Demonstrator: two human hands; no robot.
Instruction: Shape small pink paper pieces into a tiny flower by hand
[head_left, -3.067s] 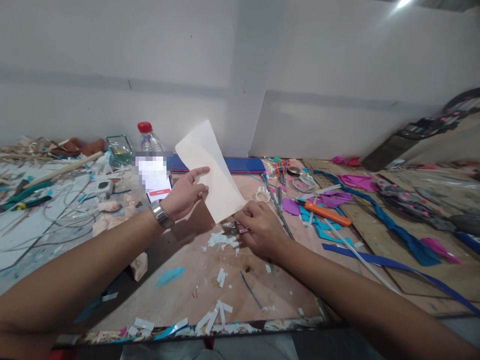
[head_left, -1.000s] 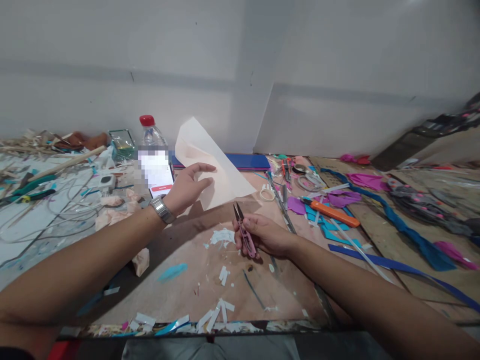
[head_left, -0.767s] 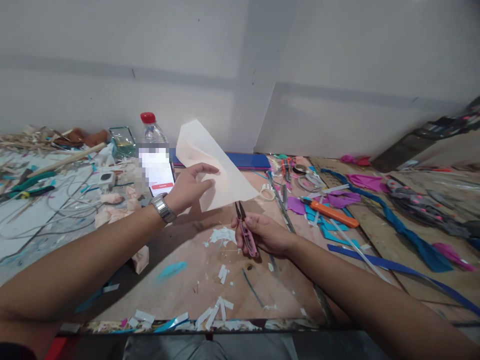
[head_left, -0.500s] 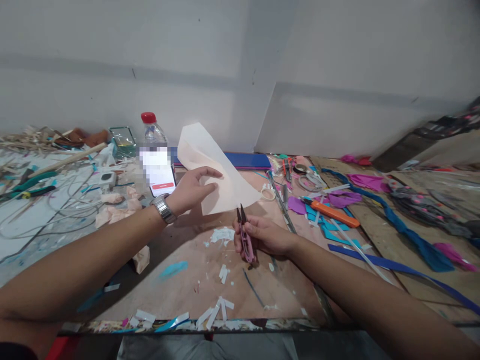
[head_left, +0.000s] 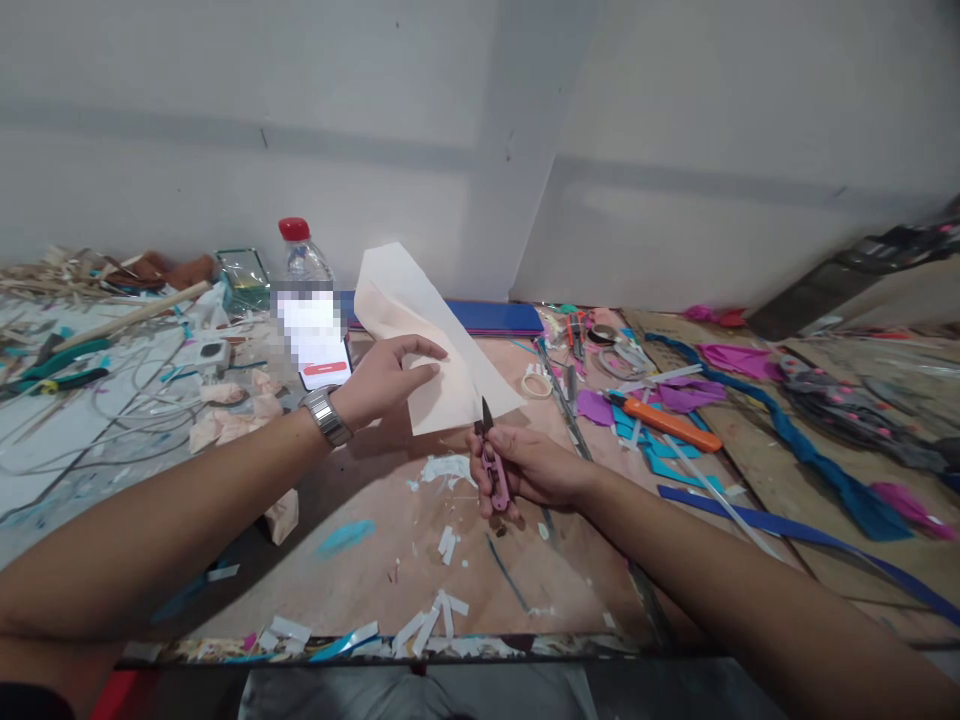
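A thin, stiff white sheet (head_left: 450, 335), with a peach tint in its middle, stands tilted above the table. My left hand (head_left: 394, 375) grips its left side, with the thumb and a finger in front; the other fingers are hidden behind it. Pink-handled thread snips (head_left: 493, 470) are held in my right hand (head_left: 525, 465), blades pointing up. The blades are at the sheet's lower edge. One dark blade shows in front of the sheet, and the other is mostly hidden.
A lit phone (head_left: 311, 340) leans against a red-capped bottle (head_left: 304, 250) behind my left hand. An orange utility knife (head_left: 664, 420) and a blue strip (head_left: 810, 535) lie to the right. Green-handled pliers (head_left: 67, 370) are at the far left. White scraps (head_left: 431, 620) lie near the front edge.
The snips have moved slightly up to the sheet's lower edge, and a blade now overlaps it. My left hand and the sheet have hardly moved.
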